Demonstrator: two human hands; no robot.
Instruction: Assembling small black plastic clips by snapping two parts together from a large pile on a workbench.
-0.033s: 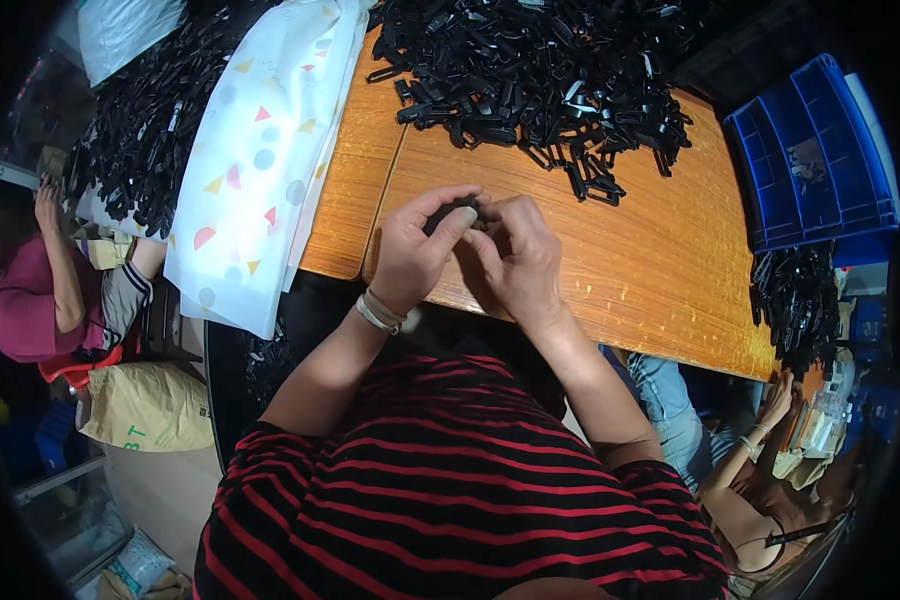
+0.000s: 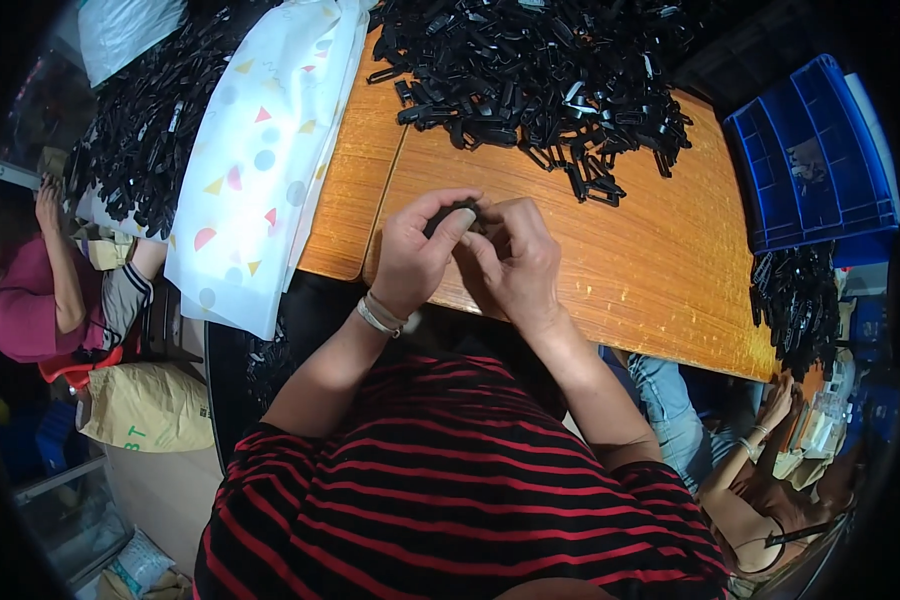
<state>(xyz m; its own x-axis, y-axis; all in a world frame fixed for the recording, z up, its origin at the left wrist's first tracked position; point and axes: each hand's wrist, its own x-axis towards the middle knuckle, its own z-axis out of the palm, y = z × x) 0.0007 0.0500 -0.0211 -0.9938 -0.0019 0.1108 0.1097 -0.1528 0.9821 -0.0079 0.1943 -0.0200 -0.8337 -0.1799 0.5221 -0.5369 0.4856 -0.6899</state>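
Close together above the near part of the wooden table (image 2: 610, 270), both of my hands work at one small black plastic part (image 2: 440, 216). My left hand (image 2: 413, 250), with a pale band at its wrist, is closed around the part, its thumb lying over it. The fingertips of my right hand (image 2: 522, 262) pinch at the part's right end. Fingers cover most of it, so its exact shape is hidden. Beyond my hands lies a large heap of black plastic buckle-like pieces (image 2: 540, 85), some with open rectangular loops.
A white patterned plastic sheet (image 2: 255, 170) hangs over the table's left side. More black pieces (image 2: 140, 140) are heaped farther left, near a seated person (image 2: 40, 300). At the right stand a blue crate (image 2: 820, 160), another black heap (image 2: 795, 305) and another person's arm (image 2: 735, 475).
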